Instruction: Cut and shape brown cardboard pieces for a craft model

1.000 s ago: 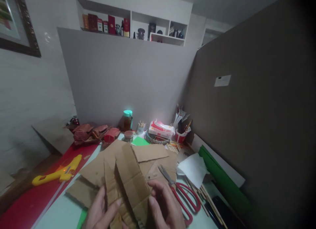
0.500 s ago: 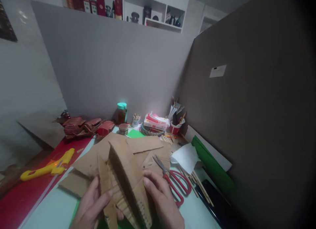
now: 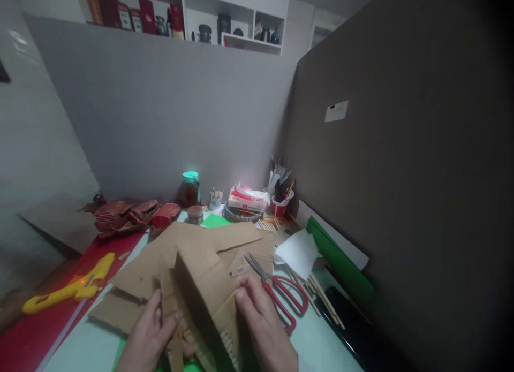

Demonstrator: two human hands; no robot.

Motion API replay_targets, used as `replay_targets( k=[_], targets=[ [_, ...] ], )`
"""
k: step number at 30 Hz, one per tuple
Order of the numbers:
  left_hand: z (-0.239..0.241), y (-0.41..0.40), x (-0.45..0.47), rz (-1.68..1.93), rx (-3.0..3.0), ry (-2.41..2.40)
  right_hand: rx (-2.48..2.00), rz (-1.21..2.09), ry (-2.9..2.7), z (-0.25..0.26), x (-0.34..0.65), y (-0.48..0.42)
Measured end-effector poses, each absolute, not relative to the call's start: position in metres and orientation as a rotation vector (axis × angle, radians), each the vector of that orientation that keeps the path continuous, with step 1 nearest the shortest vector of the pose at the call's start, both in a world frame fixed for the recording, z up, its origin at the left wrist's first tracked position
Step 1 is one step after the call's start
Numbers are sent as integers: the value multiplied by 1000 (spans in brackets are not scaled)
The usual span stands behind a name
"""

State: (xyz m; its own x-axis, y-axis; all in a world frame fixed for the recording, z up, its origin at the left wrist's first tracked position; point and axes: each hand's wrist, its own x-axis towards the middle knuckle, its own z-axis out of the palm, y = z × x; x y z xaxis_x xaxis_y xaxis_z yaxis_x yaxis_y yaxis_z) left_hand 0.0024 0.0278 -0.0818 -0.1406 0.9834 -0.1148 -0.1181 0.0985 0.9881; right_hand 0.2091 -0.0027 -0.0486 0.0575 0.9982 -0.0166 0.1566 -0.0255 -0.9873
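A folded piece of brown corrugated cardboard (image 3: pixel 201 291) stands tilted on edge at the near edge of the table, its broad flat face turned right and its fluted cut edge showing along the bottom. A narrow brown corrugated cardboard strip (image 3: pixel 171 313) stands upright just beside it on the left, touching it.
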Motion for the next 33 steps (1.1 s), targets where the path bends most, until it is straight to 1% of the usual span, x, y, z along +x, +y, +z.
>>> replay_targets(
  k=[4,9,18,24,33],
  targets=[
    [-87,25,6,1261,952,1257,-1404,964,-1197,-66,212,7],
    [-86,22,8,1257,924,1237,-1347,956,-1215,-76,203,8],
    [-66,16,8,1246,813,1141,-1353,842,-1523,-69,198,-2],
    [-70,16,7,1238,717,1008,-1458,645,-1548,-86,203,-3],
    [-73,16,9,1197,697,856,-1357,651,-1570,-86,210,9]
  ],
)
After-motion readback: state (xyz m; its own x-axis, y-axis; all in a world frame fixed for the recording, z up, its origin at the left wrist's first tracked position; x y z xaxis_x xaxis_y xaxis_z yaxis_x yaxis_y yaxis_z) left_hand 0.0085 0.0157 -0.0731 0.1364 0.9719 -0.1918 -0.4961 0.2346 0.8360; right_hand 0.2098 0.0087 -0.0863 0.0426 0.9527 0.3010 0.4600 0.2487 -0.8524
